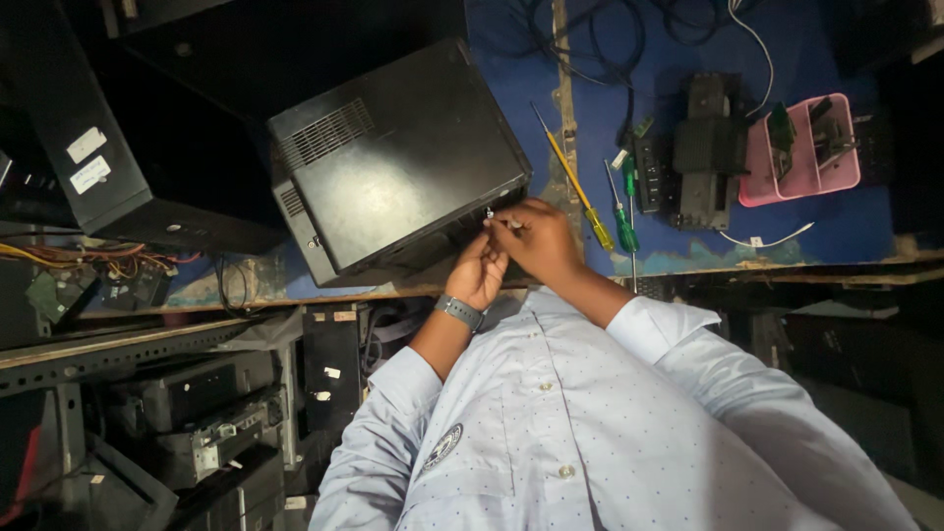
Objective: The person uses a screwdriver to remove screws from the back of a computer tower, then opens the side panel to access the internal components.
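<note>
**Hands at the corner of a black computer case**

Dim workshop, worn blue tabletop (836, 226) with chipped paint, more dark cases stacked around and below it. A black computer case (393, 162) lay tilted across the tabletop's near edge, vented side panel up and seemingly in place. Both hands met at its near right corner. The left hand (479, 273), grey watch on the wrist, was curled with fingers pressed to the case edge. The right hand (536, 239) was closed in a pinch on a small pale thing at that corner, maybe a screw; too small to tell. Neither hand held a tool.

A yellow-handled screwdriver (573, 180) and a green-handled screwdriver (623, 218) lay unused just right of the hands. Further right sat a black component (706, 147), a pink tray (801, 157) of parts, and loose cables (590, 44) at the top.

Judged progress: case looked closed, work was at one corner fastener by hand; whether other fasteners were done could not be seen.
</note>
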